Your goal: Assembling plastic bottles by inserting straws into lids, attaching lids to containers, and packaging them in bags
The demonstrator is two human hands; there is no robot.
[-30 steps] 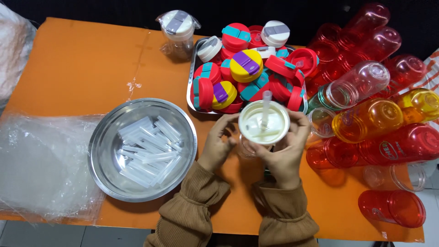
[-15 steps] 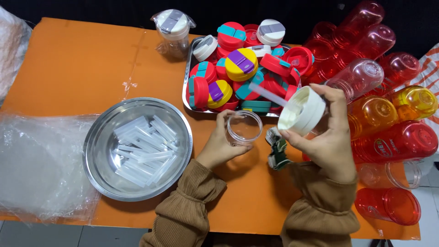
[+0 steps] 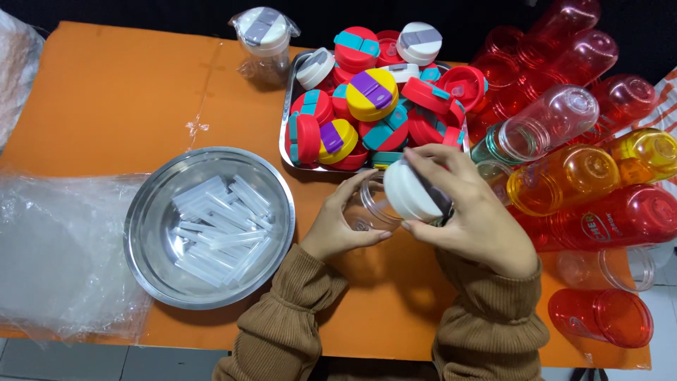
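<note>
The clear bottle (image 3: 371, 206) is mostly hidden behind the left hand (image 3: 344, 224) and the white lid (image 3: 411, 190); only part of its rim shows. The right hand (image 3: 471, 210) covers the lid's far side and the tray's (image 3: 287, 120) near right corner. Both arms run off the bottom edge. The plastic bags (image 3: 56, 254) are cut off at the left, and the tinted bottles (image 3: 599, 219) at the right.

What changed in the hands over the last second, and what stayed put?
The right hand lifted the white lid off, tipped it on edge, then turned it top up and brought it back beside the clear bottle, which the left hand went on holding. The steel bowl and lid tray did not move.
</note>
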